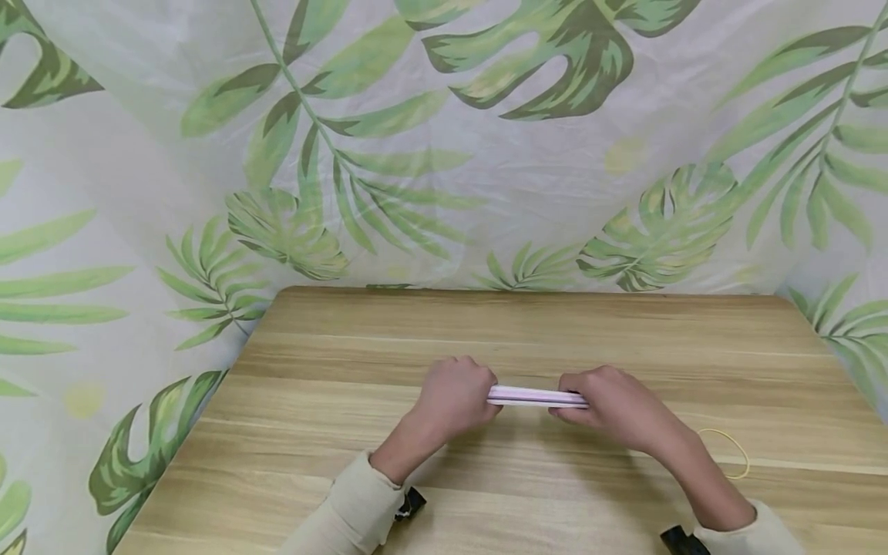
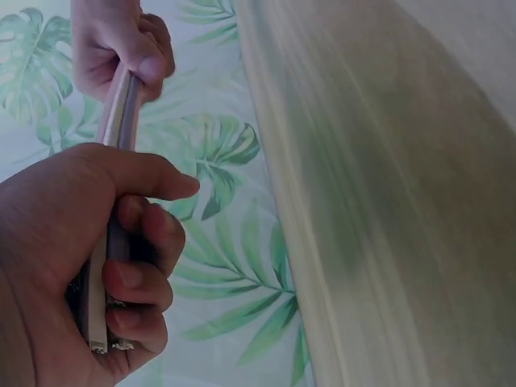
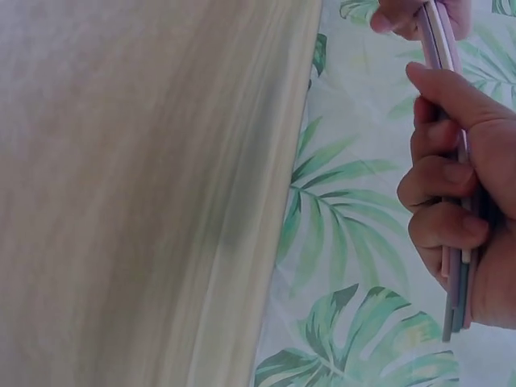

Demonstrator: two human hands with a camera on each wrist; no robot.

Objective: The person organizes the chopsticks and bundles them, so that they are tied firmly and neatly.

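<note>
Tabletop (image 1: 541, 331): room between gripped bundle (image 1: 533, 397) and far edge (image 1: 541, 293).

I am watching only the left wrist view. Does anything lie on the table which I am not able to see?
Observer: Yes. In the head view, a thin yellow loop lies on the right part of the table.

Operator: Thank you. And the sticks, how do they finish on the other side of the right hand?

Observer: In the right wrist view, several ends stick out past that hand, and they are not level with one another.
</note>
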